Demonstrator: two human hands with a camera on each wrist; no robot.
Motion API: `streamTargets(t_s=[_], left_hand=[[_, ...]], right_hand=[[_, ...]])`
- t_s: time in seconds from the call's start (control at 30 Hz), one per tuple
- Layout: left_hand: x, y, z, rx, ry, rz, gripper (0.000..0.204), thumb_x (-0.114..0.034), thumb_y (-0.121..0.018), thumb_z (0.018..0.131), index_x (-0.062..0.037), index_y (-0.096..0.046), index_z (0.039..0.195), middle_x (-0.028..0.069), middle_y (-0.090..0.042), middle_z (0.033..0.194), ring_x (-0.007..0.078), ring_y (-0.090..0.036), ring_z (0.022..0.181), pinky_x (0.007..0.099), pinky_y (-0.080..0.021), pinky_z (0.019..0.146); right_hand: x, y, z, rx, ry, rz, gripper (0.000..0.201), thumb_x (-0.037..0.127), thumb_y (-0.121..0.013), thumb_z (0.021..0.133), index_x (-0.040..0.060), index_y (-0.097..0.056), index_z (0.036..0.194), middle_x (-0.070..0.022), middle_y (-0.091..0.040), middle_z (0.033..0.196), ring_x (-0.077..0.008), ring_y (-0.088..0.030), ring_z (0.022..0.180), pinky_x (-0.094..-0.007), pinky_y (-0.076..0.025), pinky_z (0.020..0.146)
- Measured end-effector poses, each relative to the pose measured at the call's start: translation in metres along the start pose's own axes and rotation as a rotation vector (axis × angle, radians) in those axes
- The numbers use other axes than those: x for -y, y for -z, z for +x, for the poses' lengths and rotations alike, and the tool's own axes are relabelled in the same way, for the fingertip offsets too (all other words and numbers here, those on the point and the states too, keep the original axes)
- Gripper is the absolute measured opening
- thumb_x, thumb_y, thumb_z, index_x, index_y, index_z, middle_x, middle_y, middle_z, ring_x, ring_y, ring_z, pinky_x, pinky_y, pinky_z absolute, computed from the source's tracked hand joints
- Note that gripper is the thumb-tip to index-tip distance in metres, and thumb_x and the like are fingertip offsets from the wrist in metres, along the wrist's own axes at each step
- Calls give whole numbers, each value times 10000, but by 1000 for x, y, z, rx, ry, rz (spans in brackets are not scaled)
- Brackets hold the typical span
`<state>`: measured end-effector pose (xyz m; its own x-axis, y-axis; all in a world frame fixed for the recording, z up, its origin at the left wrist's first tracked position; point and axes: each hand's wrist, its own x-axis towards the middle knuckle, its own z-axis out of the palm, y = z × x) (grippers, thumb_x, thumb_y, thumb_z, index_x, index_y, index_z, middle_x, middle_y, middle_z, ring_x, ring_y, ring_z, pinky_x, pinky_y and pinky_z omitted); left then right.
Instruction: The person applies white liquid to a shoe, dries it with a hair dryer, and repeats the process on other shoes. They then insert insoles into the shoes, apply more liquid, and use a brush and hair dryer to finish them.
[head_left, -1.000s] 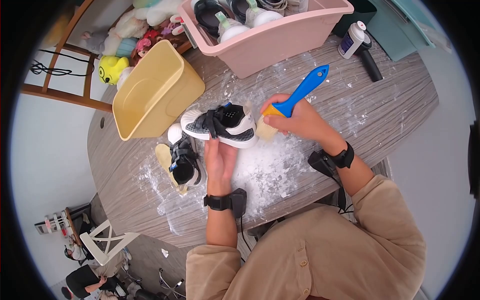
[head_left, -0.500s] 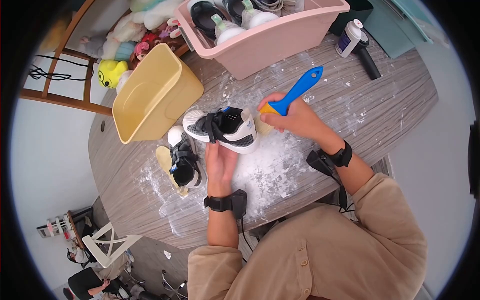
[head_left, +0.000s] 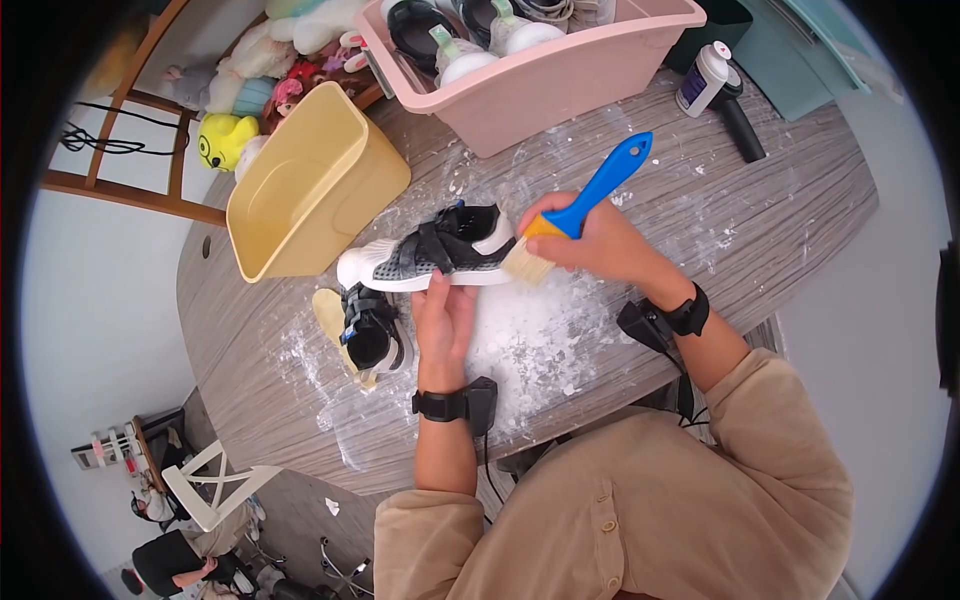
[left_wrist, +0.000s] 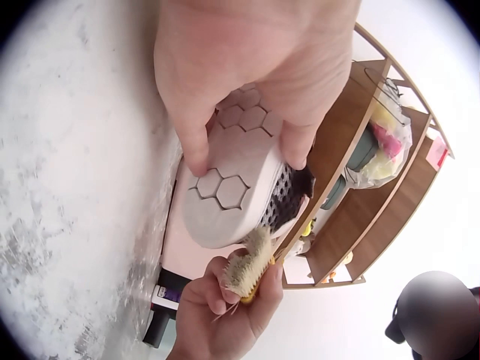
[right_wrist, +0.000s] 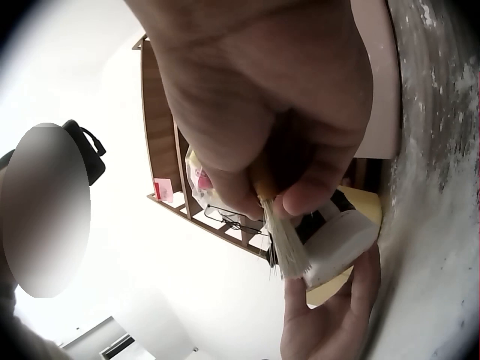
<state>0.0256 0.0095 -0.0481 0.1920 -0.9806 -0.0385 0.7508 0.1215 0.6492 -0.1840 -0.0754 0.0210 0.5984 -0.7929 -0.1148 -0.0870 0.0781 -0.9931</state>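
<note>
A black, grey and white shoe (head_left: 425,250) rests in the left hand (head_left: 443,325), which grips it from below; the left wrist view shows thumb and fingers on either side of its white hexagon-patterned sole (left_wrist: 225,187). The right hand (head_left: 600,240) holds a brush with a blue handle (head_left: 612,180) and yellow collar. Its pale bristles (head_left: 525,263) are at the shoe's heel end; in the right wrist view the bristles (right_wrist: 289,247) overlap the white heel, contact unclear. A matching shoe (head_left: 370,335) stands on the table beside a pale insole (head_left: 328,312).
White powder (head_left: 540,340) covers part of the wooden table (head_left: 790,220). Behind stand a yellow bin (head_left: 300,190) and a pink bin (head_left: 550,95) of shoes. A white bottle (head_left: 704,80) and a black-handled item (head_left: 740,130) are at back right. Plush toys sit back left.
The held shoe has turned and shifted left, its side now facing the person more. The brush bristles have swung toward the heel and show more fully. Both hands keep their hold.
</note>
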Motion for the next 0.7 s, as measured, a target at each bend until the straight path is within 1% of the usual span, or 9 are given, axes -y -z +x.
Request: streamTargets(t_s=[0.1, 0.17, 0.3, 0.4, 0.47, 0.5, 0.6, 0.67, 0.7], left_hand=[[-1, 0, -1, -10, 1, 16, 437, -134, -632, 883, -19, -454, 1266, 107, -533, 1259, 247, -519, 1163, 428, -401, 1041], [-1, 1, 0, -19, 0, 3, 439, -130, -640, 876, -14, -459, 1258, 106, -543, 1243, 243, -531, 1147, 420, -414, 1031], [-1, 0, -1, -44, -2, -29, 394, -29, -617, 855, -15, -479, 1224, 101, -569, 1194, 235, -554, 1110, 410, -429, 1022], [0, 3, 2, -20, -19, -34, 381, 38, -598, 834, -20, -493, 1195, 103, -584, 1163, 226, -569, 1088, 399, -444, 1010], [0, 4, 2, -20, -13, -27, 377, 66, -587, 824, -22, -498, 1180, 105, -591, 1149, 220, -573, 1083, 393, -450, 1005], [1, 4, 2, -24, -8, 5, 358, 47, -599, 823, -22, -511, 1163, 100, -594, 1143, 223, -571, 1088, 392, -448, 1008], [2, 3, 1, -16, 4, 57, 315, 3, -623, 828, -19, -532, 1129, 94, -600, 1135, 231, -569, 1096, 391, -446, 1010], [2, 4, 1, 15, 6, 33, 306, -11, -620, 840, -17, -526, 1131, 101, -596, 1144, 233, -572, 1092, 391, -450, 1003], [3, 4, 1, 0, -3, 35, 310, -20, -621, 844, -14, -521, 1137, 104, -595, 1148, 235, -573, 1089, 391, -453, 999]], right_hand=[[-3, 2, 3, -109, -1, 13, 178, 153, -682, 824, 76, -640, 979, 29, -555, 703, -35, -486, 565, -185, -395, 491], [-6, 3, 4, -136, 16, -16, 182, 155, -682, 823, 74, -639, 980, 27, -555, 699, -33, -482, 558, -186, -390, 486], [-14, 3, 8, -249, 110, -108, 187, 156, -685, 819, 72, -638, 979, 24, -559, 699, -29, -478, 552, -185, -386, 483], [-10, 5, 7, -254, 50, -81, 197, 173, -678, 805, 67, -640, 966, -4, -569, 766, -89, -520, 686, -238, -433, 616], [-10, 5, 7, -245, 92, -73, 187, 157, -682, 812, 69, -640, 971, 10, -570, 743, -50, -498, 605, -200, -406, 530], [-9, 5, 7, -241, 112, -69, 183, 149, -684, 815, 70, -640, 974, 17, -571, 732, -31, -487, 564, -181, -392, 486], [-8, 3, 7, -185, 174, -88, 182, 139, -687, 808, 67, -642, 969, 17, -573, 773, -31, -488, 584, -187, -395, 504], [-4, 3, 5, -155, 176, -117, 183, 127, -686, 804, 59, -642, 968, 4, -590, 831, -55, -526, 664, -208, -429, 580], [-3, 3, 4, -140, 177, -132, 184, 121, -686, 802, 56, -642, 968, -2, -598, 860, -67, -545, 704, -219, -446, 619]])
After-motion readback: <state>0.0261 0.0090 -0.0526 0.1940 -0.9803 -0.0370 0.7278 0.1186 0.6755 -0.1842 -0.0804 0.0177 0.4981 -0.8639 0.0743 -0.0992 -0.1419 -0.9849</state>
